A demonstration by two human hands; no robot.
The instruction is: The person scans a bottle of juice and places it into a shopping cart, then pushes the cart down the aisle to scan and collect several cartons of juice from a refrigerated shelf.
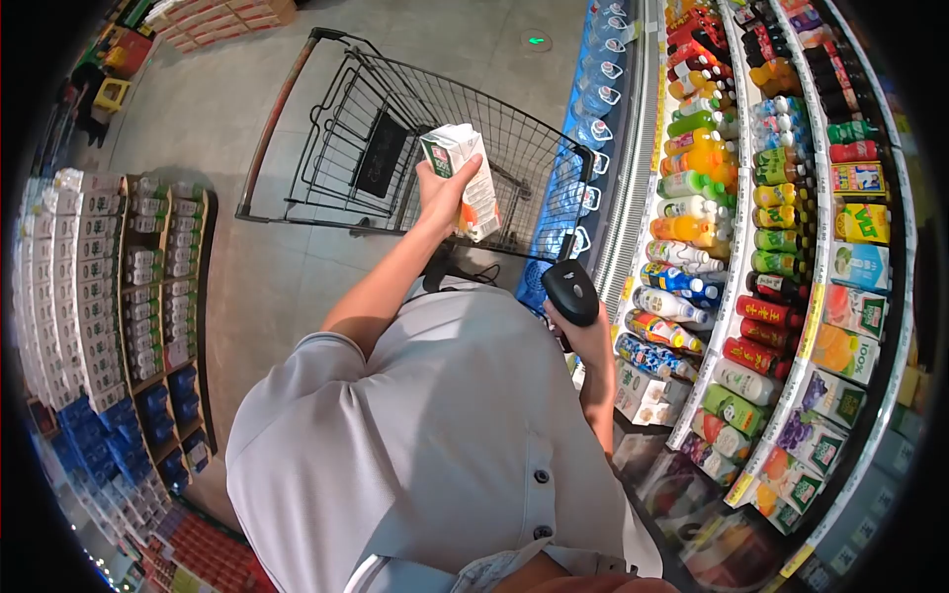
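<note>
A white juice carton (477,203) with green and orange print is held in my left hand (445,190), thumb across its side, over the near side of the black shopping cart (435,74). My right hand (587,334) is wrapped round a black handheld scanner (570,294), just beyond the cart's near right corner and beside the drinks shelves. The wire basket of the cart shows no goods in the part I can see; the carton and my left hand hide some of it.
Refrigerated shelves (727,247) with bottles and cartons run along the right. Large water bottles (593,128) line their base. A stocked shelf unit (163,296) stands at the left. Stacked boxes (213,18) and a yellow stool (112,95) are at the upper left.
</note>
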